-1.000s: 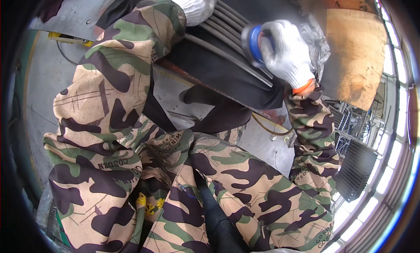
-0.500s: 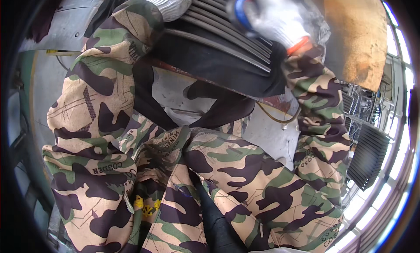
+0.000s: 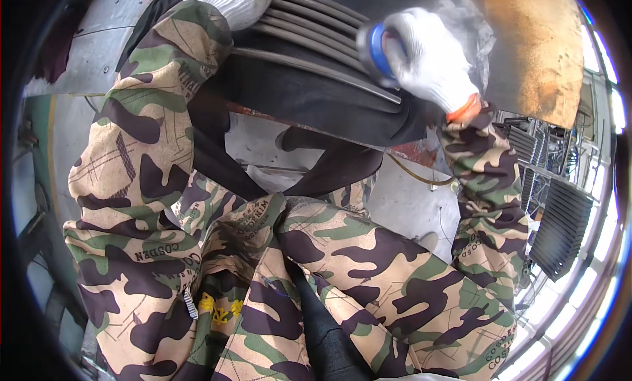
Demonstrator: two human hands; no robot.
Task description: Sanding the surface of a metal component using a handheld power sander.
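Observation:
Several thin grey metal rods point(image 3: 309, 33) lie side by side on a black cloth point(image 3: 276, 94), with one rod point(image 3: 316, 69) set apart toward me. My left hand point(image 3: 236, 4), in a white knit glove, is at the rods' left ends; the top edge of the view and the glove's own back hide its fingers. My right hand point(image 3: 429, 59), gloved in white with an orange cuff, is closed around a round, blue-banded object point(image 3: 378, 48). That object is at the rods' right ends and covers some of them. Blur keeps its exact kind unclear.
Crumpled clear plastic point(image 3: 469, 25) lies beyond my right hand, beside a brown stained board point(image 3: 533, 48). A rusty red edge point(image 3: 421, 152) shows under the cloth. Racks with dark ribbed parts point(image 3: 563, 229) stand at the right. A thin hose point(image 3: 415, 175) hangs below the edge.
My right hand has moved down and slightly right with the round object, which now covers the right ends of several rods. My left hand and the rods appear slightly farther left.

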